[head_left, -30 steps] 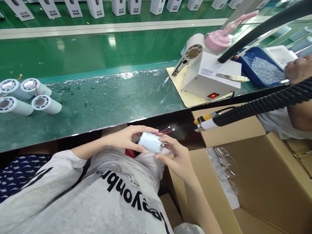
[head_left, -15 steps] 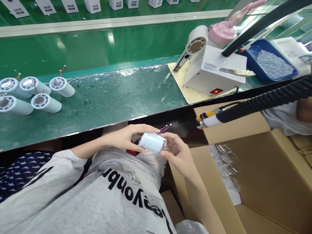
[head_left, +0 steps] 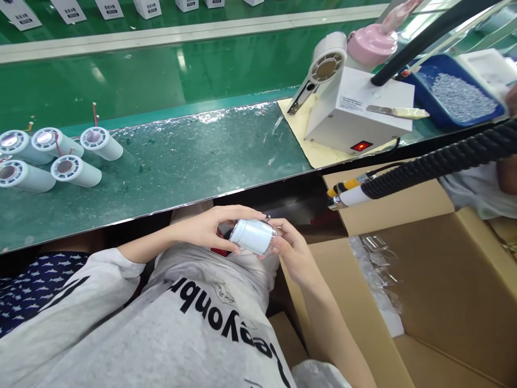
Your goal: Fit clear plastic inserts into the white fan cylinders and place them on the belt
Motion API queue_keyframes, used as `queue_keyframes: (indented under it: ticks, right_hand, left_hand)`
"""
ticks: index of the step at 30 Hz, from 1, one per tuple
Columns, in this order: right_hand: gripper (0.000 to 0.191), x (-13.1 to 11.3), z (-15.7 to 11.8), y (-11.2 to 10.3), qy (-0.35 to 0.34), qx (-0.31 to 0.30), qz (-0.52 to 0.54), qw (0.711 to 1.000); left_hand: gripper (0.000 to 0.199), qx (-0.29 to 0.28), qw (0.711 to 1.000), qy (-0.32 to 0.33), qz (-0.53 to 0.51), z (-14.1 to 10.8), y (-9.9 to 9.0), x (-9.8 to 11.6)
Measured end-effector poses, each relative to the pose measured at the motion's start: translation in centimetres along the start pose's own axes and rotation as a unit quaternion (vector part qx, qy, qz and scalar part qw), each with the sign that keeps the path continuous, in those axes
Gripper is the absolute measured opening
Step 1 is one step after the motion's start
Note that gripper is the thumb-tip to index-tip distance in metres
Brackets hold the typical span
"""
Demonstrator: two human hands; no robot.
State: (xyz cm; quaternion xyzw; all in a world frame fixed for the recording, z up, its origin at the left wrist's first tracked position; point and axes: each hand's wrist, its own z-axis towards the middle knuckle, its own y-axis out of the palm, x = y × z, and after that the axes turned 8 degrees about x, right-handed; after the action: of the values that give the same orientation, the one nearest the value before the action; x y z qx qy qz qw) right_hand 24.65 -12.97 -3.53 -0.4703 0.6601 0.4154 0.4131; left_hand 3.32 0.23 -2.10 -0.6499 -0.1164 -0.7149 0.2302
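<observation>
A light blue cylinder (head_left: 252,236) with a clear part at its right end is held over my lap, below the bench edge. My left hand (head_left: 216,229) grips its left end between thumb and fingers. My right hand (head_left: 291,249) has its fingers closed round the clear right end. Only a small tip of the wires shows above the cylinder. On the bench at the left lie several similar blue cylinders (head_left: 100,143) with round vented ends and short wires.
A white box device (head_left: 359,110) with a lit red switch stands on the green bench (head_left: 194,156). Right of it are a blue tray (head_left: 464,94) and a black ribbed hose (head_left: 436,159). An open carton (head_left: 448,291) holds clear parts at lower right.
My right fingers have moved in against the clear end of the cylinder. The red and dark wires that stuck out above it are now mostly out of sight. The view has shifted slightly.
</observation>
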Motion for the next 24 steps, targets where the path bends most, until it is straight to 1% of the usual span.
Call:
queue_keyframes:
  ticks: [4, 7, 10, 12, 16, 19, 20, 21, 22, 23, 24]
  right_hand:
    - [0.047, 0.3, 0.1, 0.2, 0.001, 0.008, 0.016, 1.0]
    - [0.047, 0.9, 0.2, 0.4, -0.009, 0.033, 0.027, 0.999]
    - [0.046, 1.7, 0.2, 0.3, -0.015, 0.055, 0.061, 0.996]
    - [0.046, 2.3, 0.1, 0.2, -0.017, 0.076, 0.083, 0.994]
    - [0.044, 2.8, -0.5, -0.5, -0.055, 0.152, 0.09, 0.983]
    - [0.043, 2.8, -2.3, -2.6, -0.075, 0.246, 0.083, 0.963]
    - [0.043, 2.9, -3.5, -3.7, -0.084, 0.296, 0.081, 0.948]
    - [0.043, 3.1, -5.1, -4.9, -0.099, 0.36, 0.074, 0.925]
    - [0.042, 3.5, -7.1, -6.4, -0.119, 0.439, 0.062, 0.888]
    - [0.041, 4.1, -9.6, -7.8, -0.143, 0.53, 0.042, 0.835]
    - [0.04, 5.0, -12.3, -9.3, -0.161, 0.627, 0.011, 0.762]
  left_hand:
    - [0.073, 0.003, 1.0, -0.007, -0.015, -0.1, 0.0, -0.1]
    - [0.079, 0.017, 0.997, -0.041, -0.056, 0.1, 0.2, -0.5]
    - [0.086, 0.033, 0.99, -0.081, -0.114, 0.6, 0.5, -1.2]
    - [0.085, 0.034, 0.985, -0.095, -0.139, 1.2, 0.8, -1.6]
    - [0.073, 0.04, 0.983, -0.095, -0.149, 2.3, 1.3, -2.0]
    - [0.064, 0.067, 0.982, -0.083, -0.158, 3.1, 1.4, -2.0]
    - [0.061, 0.073, 0.981, -0.079, -0.161, 3.3, 1.4, -2.0]
    - [0.059, 0.075, 0.981, -0.078, -0.164, 3.5, 1.5, -2.0]
    - [0.058, 0.071, 0.98, -0.078, -0.168, 3.8, 1.6, -2.0]
    - [0.056, 0.062, 0.98, -0.079, -0.174, 4.0, 1.7, -1.9]
    - [0.055, 0.049, 0.979, -0.083, -0.181, 4.3, 2.0, -1.9]
